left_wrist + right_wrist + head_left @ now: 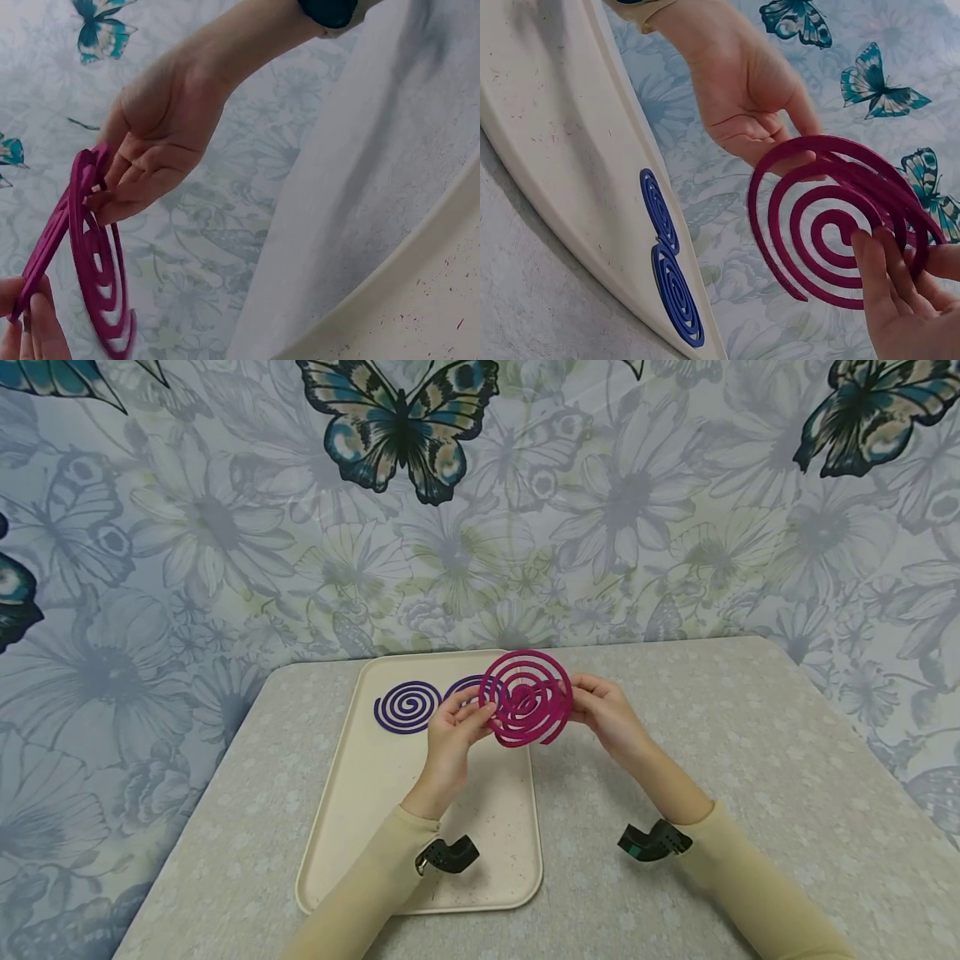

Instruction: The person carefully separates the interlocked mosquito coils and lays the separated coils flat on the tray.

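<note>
Above the tray's right side, both hands hold a pair of magenta mosquito coils point(522, 696). My left hand point(454, 720) pinches their left edge between thumb and fingers. On the other side, my right hand point(606, 712) grips the right edge. The left wrist view shows the coils point(79, 225) tilted apart in a narrow V, still touching near the top. In the right wrist view, fingers point(881, 274) of my right hand lie against the front coil's middle. Whether the two coils are interlocked, I cannot tell.
A cream tray point(420, 827) with reddish crumbs lies on the pale patterned table point(675, 877). At its far end rest two purple-blue coils, a left coil point(409, 703) and a right coil point(463, 682) partly hidden behind my left hand. Behind stands a butterfly-printed wall point(630, 502).
</note>
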### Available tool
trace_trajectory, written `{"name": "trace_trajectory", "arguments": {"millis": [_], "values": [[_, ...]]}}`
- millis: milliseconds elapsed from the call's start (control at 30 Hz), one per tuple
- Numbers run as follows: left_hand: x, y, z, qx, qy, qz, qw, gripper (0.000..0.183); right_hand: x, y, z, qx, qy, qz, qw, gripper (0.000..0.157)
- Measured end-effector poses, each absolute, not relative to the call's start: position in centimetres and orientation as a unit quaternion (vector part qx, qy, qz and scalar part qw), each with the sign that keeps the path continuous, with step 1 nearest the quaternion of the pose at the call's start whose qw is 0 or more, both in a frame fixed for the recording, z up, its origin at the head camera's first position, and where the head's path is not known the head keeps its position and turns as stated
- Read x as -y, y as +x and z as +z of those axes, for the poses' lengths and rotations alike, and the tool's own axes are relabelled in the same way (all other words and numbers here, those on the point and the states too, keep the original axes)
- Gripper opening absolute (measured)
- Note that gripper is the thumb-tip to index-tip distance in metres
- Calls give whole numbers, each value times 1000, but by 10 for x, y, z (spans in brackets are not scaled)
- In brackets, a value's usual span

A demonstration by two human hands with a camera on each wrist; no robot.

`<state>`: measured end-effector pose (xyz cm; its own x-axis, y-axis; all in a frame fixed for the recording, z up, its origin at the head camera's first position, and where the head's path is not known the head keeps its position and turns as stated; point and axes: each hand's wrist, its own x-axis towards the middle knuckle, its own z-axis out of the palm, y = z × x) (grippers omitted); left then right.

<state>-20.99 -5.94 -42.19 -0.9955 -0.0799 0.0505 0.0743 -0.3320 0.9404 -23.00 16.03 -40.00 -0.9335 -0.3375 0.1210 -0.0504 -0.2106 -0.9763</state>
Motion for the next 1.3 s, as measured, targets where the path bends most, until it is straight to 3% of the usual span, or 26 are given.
{"name": "trace_trajectory", "arguments": {"millis": [200,300,467,833,1300], "values": [[61,-213,-425,578,27,-813,62,32,-165,-238,-399,-609,-177,-748,196,55],[61,-214,-426,582,30,-809,78,32,-167,-240,-399,-620,-184,-730,222,56],[63,-214,-425,604,26,-792,89,31,-167,-242,-402,-616,-168,-732,237,45],[63,-214,-426,600,37,-789,124,29,-166,-239,-401,-603,-72,-778,160,51],[73,-218,-424,612,43,-780,122,32,-170,-239,-398,-582,-50,-799,145,54]]}}
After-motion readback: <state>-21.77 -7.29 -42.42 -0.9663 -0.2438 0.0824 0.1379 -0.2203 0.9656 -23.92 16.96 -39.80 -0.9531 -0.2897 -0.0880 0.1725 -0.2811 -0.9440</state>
